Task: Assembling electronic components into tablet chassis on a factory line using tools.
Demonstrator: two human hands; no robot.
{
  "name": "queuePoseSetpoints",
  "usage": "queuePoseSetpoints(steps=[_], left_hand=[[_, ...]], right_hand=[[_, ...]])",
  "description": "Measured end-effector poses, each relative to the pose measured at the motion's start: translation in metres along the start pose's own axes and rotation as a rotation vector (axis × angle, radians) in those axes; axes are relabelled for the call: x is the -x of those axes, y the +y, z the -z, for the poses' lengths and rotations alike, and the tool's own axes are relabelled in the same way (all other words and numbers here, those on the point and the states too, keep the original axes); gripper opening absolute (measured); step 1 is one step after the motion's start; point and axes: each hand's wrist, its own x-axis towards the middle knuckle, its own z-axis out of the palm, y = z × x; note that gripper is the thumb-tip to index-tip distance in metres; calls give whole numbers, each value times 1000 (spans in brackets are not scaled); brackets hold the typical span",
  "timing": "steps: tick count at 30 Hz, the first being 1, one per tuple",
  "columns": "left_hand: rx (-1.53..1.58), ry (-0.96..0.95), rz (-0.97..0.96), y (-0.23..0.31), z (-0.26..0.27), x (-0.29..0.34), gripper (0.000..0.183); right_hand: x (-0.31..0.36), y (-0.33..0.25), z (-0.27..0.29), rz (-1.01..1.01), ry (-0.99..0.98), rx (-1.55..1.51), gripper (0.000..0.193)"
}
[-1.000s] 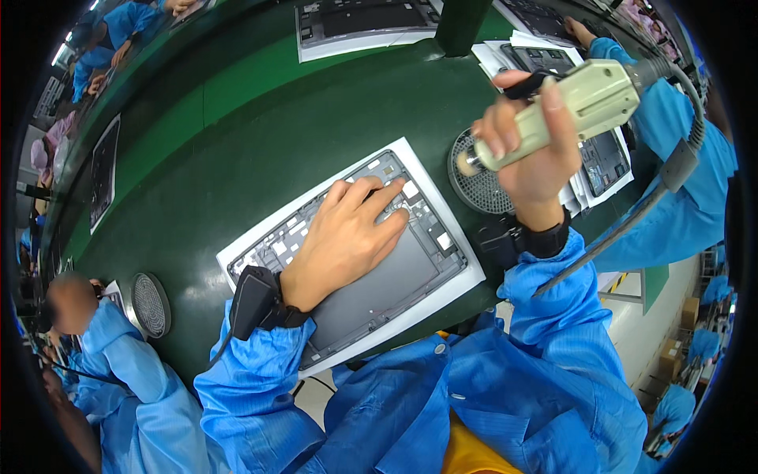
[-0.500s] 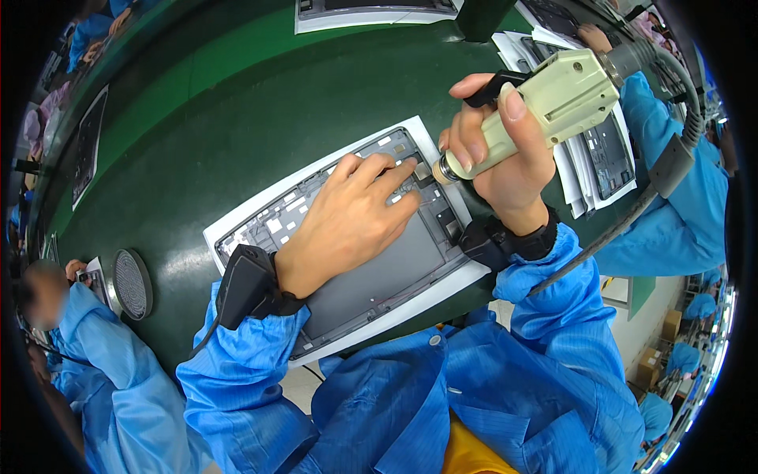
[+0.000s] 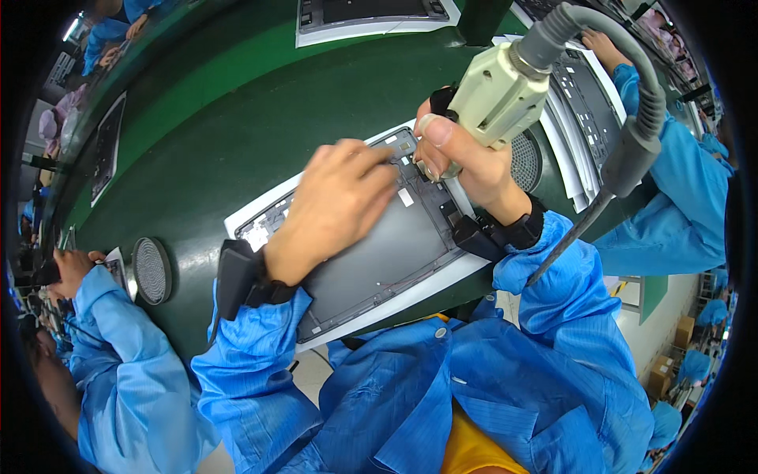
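A flat dark device casing [image 3: 410, 245], with small components and white labels along its far side, lies on a white sheet [image 3: 379, 317] in front of me. My right hand [image 3: 478, 166] is wrapped round a cream electric screwdriver [image 3: 501, 95], thumb near its black lever. The tool stands fairly upright over the casing's far right corner; its tip is hidden behind my fingers. Above the casing's left part hovers my left hand [image 3: 332, 209], back upward and fingers bent. Motion smears those fingers, and whether they hold anything does not show.
Thick grey cable [image 3: 651, 95] loops from the screwdriver past my right forearm. Round grey ribbed dishes stand at left [image 3: 152, 270] and right [image 3: 527, 162]. Stacked casings and sheets [image 3: 588, 103] lie beside a co-worker's blue sleeve [image 3: 679, 189]. A black post [image 3: 482, 20] rises at the far edge.
The screwdriver has swung more upright and leftward with my right hand, uncovering the right-hand dish. My left hand has drawn back leftward from the casing's far right corner.
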Motion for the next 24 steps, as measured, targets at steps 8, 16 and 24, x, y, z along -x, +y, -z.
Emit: queuePoseSetpoints(steps=[8,16,24], left_hand=[[-423,-40,520,-22,21,57,25],[-335,21,526,-33,18,74,23],[-303,76,886,-30,58,84,30]], right_hand=[[-1,-3,13,92,67,-44,21],[-8,-2,62,328,143,-228,36],[17,-14,81,282,111,-348,36]])
